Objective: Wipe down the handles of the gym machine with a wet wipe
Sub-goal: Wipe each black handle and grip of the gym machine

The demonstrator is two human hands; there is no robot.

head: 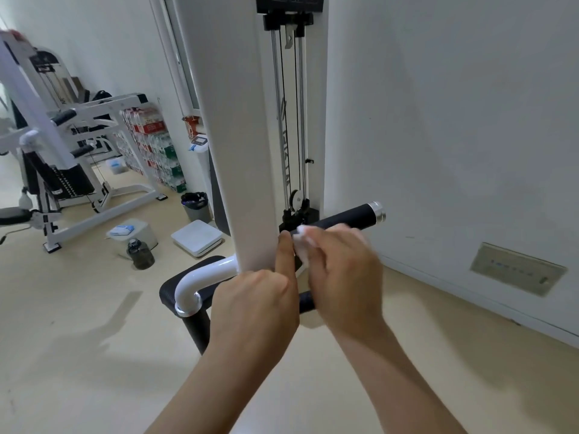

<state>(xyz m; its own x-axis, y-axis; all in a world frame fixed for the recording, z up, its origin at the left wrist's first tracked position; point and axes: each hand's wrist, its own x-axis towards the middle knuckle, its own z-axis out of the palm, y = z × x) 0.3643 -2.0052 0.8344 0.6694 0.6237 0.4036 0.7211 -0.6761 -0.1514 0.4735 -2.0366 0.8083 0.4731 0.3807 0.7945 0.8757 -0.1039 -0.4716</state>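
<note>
Left, on the floor: dark water bottle (pixel 140 253), wipes pack (pixel 122 230), grey bin (pixel 195 206). The white column (pixel 247 151) rises just past your left hand (pixel 257 305). The black handle (pixel 351 216) juts right toward the wall (pixel 454 120). Your right hand (pixel 341 270), blurred, clutches the wet wipe (pixel 302 242) against the handle's left end. Left hand: index finger straight up beside the wipe, other fingers curled. You cannot tell whether they grasp anything.

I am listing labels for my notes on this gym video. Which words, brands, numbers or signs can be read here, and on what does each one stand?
No text here can be read with certainty.
Vertical lettering between the guide rods of the gym machine: blurred.
Red and green labels on the bottle packs: too small.
Blue marks on the wall plate: too small.
</note>
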